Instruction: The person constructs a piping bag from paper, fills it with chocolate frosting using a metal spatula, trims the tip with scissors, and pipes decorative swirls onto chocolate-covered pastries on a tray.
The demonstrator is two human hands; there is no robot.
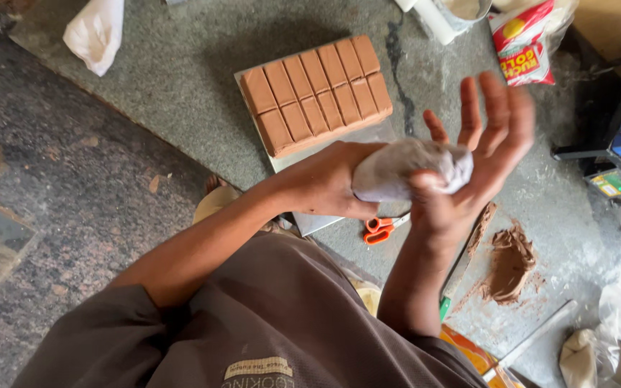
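Left hand (325, 183) has its fingers closed round a pale grey plastic bag (407, 169), held up above the tabletop (181, 79); right hand (479, 154) presses its palm to the bag's other end – fingers spread wide, gripping nothing – near the slab of brown cut blocks (315, 93) and orange scissors (380, 228)

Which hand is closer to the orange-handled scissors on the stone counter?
Left. The left hand is just above the orange-handled scissors; the right hand is raised farther right.

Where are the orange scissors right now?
In the head view, the scissors lie on the grey stone counter, just below the hands, between the metal tray and the brown paste.
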